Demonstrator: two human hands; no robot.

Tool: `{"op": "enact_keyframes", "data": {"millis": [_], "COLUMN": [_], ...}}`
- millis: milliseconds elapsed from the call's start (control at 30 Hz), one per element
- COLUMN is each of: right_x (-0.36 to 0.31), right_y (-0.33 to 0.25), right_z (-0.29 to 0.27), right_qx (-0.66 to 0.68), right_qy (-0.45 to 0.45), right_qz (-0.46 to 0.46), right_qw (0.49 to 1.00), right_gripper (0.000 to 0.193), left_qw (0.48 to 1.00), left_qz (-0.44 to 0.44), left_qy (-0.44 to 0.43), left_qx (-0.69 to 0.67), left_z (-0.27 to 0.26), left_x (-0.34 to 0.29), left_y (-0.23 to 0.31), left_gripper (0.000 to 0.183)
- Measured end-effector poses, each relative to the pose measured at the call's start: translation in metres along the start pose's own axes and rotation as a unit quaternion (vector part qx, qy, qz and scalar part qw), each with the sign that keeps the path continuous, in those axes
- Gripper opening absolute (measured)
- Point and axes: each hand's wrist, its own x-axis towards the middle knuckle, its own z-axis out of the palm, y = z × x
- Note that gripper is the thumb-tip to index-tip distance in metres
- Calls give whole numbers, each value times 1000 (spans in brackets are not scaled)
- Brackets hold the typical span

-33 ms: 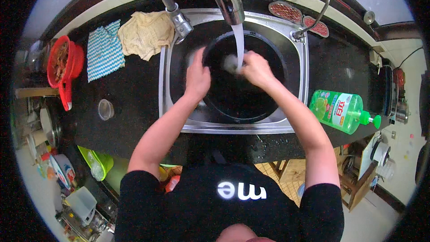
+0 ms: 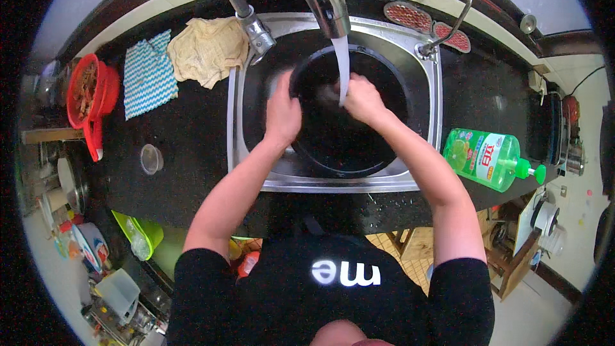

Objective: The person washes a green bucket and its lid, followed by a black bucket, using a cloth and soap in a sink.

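A large round black pan (image 2: 346,141) lies in the steel sink (image 2: 333,184), taking up most of the basin. My left hand (image 2: 284,112) is closed on the pan's left rim, its fingertips hidden behind the edge. Inside the pan, my right hand (image 2: 364,100) is closed beside the falling water (image 2: 343,67). What it holds, if anything, is hidden and blurred. The stream runs from the chrome faucet (image 2: 333,19) above and lands next to my right fingers.
Left of the sink are a beige rag (image 2: 208,51), a blue-and-white zigzag cloth (image 2: 150,77), a red strainer with food (image 2: 106,90) and a small clear cup (image 2: 151,159). On the right lies a green soap bottle (image 2: 485,160); a thin curved tap (image 2: 458,19) rises behind.
My right hand has shifted slightly inside the pan, and the pale blur by its fingers looks fainter. My left hand stays at the pan's rim.
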Motion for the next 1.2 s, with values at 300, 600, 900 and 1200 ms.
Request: {"op": "enact_keyframes", "data": {"millis": [300,600,900,1200], "right_x": [49,37,-58,-82], "right_y": [44,-29,-48,32], "right_z": [140,92,25,-48], "right_qx": [-39,416,440,-381], "right_qy": [-318,-59,-111,-54], "right_qz": [112,147,35,-197], "right_qw": [941,895,890,902], "right_gripper": [35,36,45,17], "left_qw": [999,997,948,977], "left_qz": [-18,-1,-93,204], "left_qy": [39,63,-9,-30], "left_qx": [-9,-32,-304,56], "left_z": [0,-2,11,8], "left_x": [-14,-16,-2,3], "left_y": [6,3,9,6], "left_gripper": [54,39,40,55]}}
